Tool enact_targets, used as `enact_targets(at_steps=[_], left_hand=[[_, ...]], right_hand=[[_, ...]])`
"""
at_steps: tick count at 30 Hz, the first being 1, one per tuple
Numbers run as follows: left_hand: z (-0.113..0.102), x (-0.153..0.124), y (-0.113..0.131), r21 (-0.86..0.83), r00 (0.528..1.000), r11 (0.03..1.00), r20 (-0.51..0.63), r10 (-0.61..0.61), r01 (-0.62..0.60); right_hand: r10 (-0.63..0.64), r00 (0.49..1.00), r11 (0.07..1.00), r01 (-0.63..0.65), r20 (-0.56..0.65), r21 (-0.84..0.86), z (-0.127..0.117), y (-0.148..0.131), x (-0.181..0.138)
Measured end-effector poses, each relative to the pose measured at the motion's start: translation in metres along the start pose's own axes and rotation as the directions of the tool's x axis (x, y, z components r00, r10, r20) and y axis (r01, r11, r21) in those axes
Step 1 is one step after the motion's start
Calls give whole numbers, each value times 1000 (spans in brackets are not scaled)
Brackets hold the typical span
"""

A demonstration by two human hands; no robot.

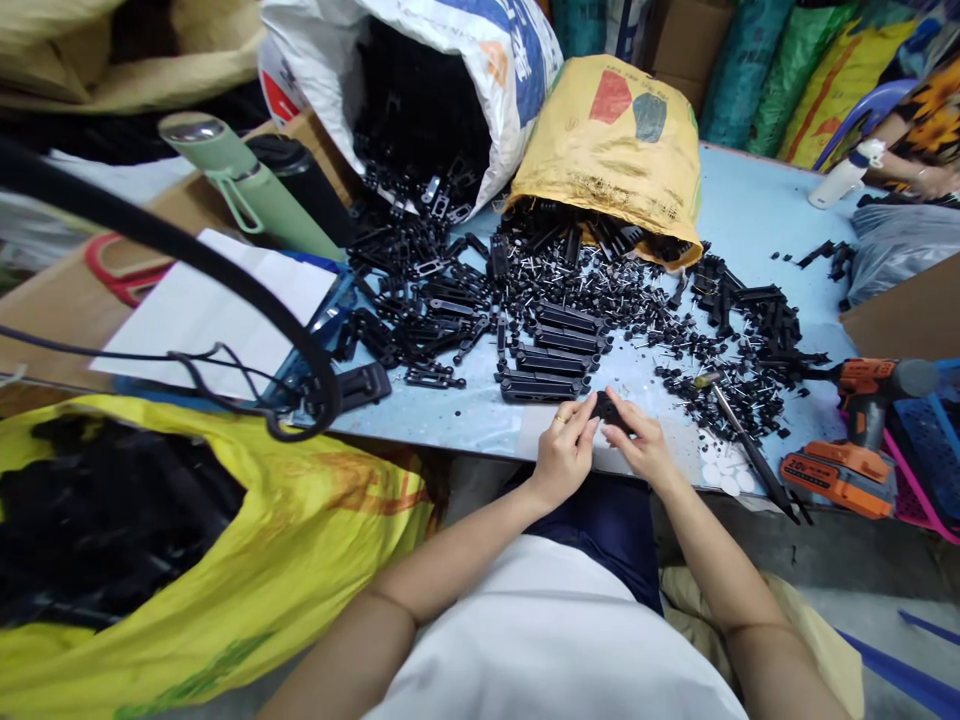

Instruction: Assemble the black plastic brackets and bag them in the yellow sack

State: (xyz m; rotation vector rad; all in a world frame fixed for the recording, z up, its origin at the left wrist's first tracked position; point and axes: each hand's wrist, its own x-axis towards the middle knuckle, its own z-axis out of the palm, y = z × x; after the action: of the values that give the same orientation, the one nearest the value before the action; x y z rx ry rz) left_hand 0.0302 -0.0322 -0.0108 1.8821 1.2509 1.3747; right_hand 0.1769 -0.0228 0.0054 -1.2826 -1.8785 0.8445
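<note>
Both hands meet at the table's near edge around a small black plastic part (611, 410). My left hand (564, 450) has its fingers closed on the part's left side, a ring on one finger. My right hand (639, 435) grips the other side, fingertips pressed against it. The part's exact kind is partly hidden by the fingers. Just beyond my left hand lies a row of several long black plastic pieces (555, 360). Behind them spreads a heap of small black-headed pins (585, 285).
An orange cordless drill (862, 440) and a hammer (750, 440) lie at right. Black parts spill from a white sack (517, 90) and a yellow sack (607, 150). A green bottle (255, 185) stands left; a black cable (172, 240) arches nearby. A co-worker's arm (900, 170) shows far right.
</note>
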Motion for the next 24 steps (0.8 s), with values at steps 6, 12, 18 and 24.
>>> enact_targets(at_steps=[6, 12, 18, 24], left_hand=[[-6, 8, 2, -55, 1000, 998, 19, 3, -2], [-2, 0, -12, -68, 994, 996, 89, -55, 61], [3, -30, -28, 94, 938, 942, 106, -330, 321], [-12, -6, -26, 360, 860, 902, 510, 23, -238]], right_hand=[[54, 995, 999, -54, -89, -2, 18, -5, -9], [6, 997, 999, -9, -75, -49, 30, 10, -14], [145, 989, 905, -146, -34, -399, -22, 57, 51], [351, 728, 557, -668, -589, -493, -124, 102, 131]])
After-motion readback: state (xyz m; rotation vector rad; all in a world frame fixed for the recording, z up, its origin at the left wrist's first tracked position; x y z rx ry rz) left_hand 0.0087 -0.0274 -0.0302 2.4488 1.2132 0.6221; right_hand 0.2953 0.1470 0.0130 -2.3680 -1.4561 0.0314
